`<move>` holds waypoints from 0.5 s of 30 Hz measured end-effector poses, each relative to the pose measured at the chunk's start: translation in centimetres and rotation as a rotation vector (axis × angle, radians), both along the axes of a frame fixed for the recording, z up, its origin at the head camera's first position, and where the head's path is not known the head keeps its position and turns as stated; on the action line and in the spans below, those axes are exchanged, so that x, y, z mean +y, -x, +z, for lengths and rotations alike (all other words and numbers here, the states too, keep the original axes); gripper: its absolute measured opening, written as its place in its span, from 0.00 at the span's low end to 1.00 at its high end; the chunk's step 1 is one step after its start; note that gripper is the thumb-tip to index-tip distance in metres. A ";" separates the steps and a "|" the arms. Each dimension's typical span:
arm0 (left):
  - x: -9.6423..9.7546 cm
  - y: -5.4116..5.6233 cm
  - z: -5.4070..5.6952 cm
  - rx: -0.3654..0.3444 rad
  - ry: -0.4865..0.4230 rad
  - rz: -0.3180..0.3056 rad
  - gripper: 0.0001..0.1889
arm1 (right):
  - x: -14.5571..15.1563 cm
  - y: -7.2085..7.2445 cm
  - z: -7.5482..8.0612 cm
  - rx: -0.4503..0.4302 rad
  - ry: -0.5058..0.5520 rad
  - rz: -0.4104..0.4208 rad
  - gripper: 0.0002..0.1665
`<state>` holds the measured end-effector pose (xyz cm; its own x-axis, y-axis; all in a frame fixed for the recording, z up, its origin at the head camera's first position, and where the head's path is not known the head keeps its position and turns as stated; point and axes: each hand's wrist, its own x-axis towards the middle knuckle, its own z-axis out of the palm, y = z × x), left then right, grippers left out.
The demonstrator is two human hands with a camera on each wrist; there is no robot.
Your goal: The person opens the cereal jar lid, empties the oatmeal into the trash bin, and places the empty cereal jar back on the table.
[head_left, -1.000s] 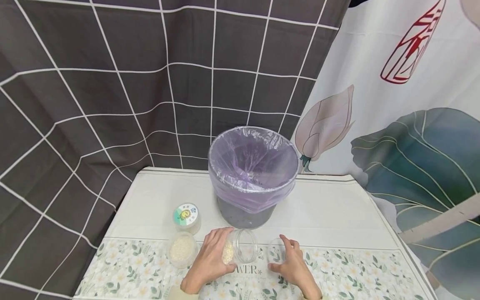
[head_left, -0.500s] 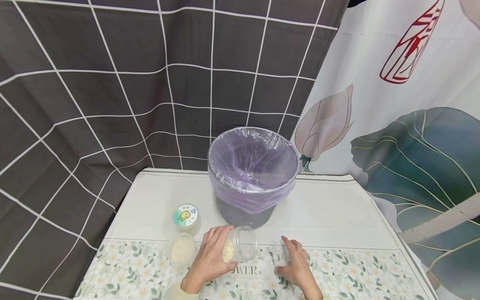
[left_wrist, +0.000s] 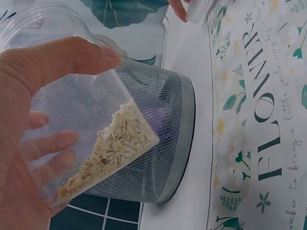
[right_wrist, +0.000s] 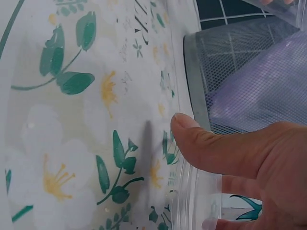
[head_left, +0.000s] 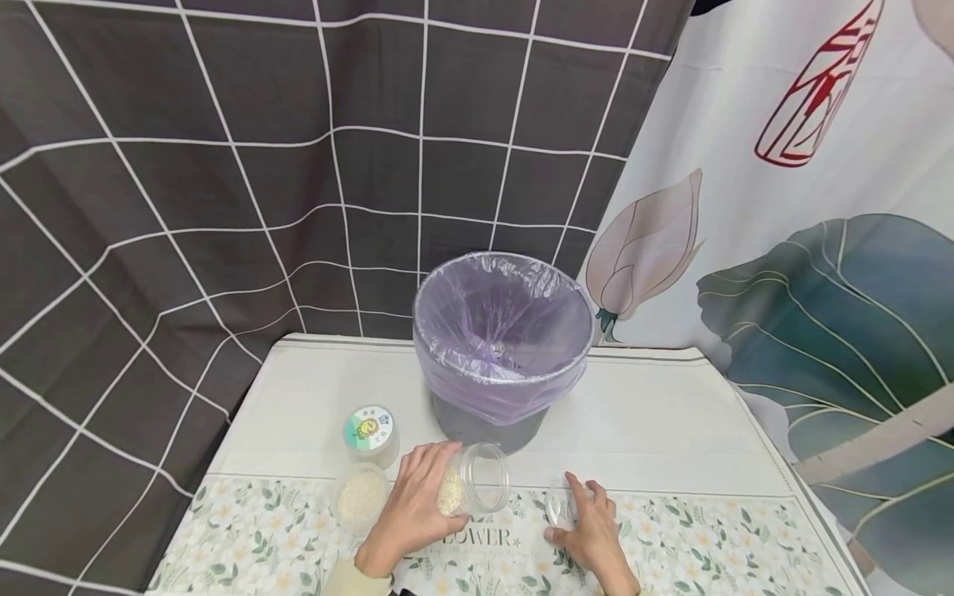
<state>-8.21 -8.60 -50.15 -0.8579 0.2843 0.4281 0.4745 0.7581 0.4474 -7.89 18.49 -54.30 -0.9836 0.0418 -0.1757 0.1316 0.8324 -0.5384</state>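
My left hand (head_left: pixel 417 505) grips a clear plastic jar (head_left: pixel 484 478) that lies tilted on its side, its open mouth towards the right. Pale oat flakes (left_wrist: pixel 115 143) are heaped along its lower side and bottom. To the right, my right hand (head_left: pixel 592 530) holds a clear, ridged plastic lid (right_wrist: pixel 189 201) by thumb and fingers, just above the floral cloth. The lid is partly hidden by the fingers in the head view. Left of my left hand stands a clear tub of white grains (head_left: pixel 363 497). Behind it is a jar with a green and white labelled top (head_left: pixel 370 434).
A grey mesh bin (head_left: pixel 488 426) with a purple plastic liner (head_left: pixel 499 331) stands behind the hands, close to the held jar. The table cloth (head_left: pixel 671 430) is white with a floral band in front. A dark checked curtain (head_left: pixel 298 182) hangs behind.
My left hand has shifted the jar slightly left and up. My right hand has moved a little right and turned the lid, whose round face showed more earlier.
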 end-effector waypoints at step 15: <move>-0.3 -0.1 1.0 0.081 -0.072 0.003 0.51 | 0.1 -0.1 -0.7 -0.034 -0.025 -0.010 0.56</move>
<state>-8.14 -8.86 -49.17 -0.8204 0.2484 0.5151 0.5093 0.7268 0.4608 -7.81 18.61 -54.97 -0.9766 0.0561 -0.2074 0.1574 0.8441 -0.5125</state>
